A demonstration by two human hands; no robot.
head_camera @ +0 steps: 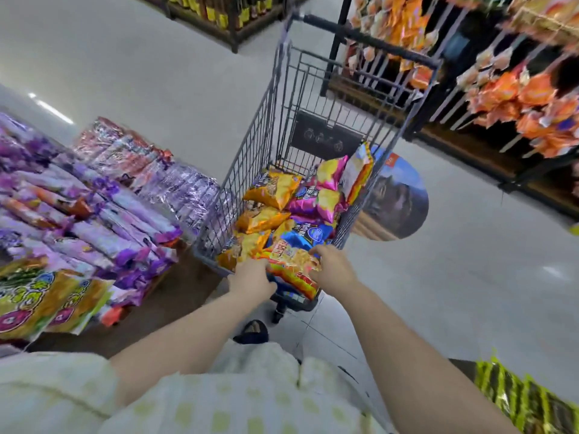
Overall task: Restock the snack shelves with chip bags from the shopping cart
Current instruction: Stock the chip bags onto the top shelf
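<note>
At the near end of the cart (pixel 250 145), my left hand (pixel 250 281) and my right hand (pixel 333 269) each curl their fingers round one side of a red chip bag (pixel 293 267), just over the other bags (pixel 272 187).

Bright, even overhead light, with white glare streaks on the floor (pixel 156 89) at left and right. Motion blur smears the shelves (pixel 517 89) upper right and the packs (pixel 78 214) at left. Wide-angle distortion bends the edges.
</note>
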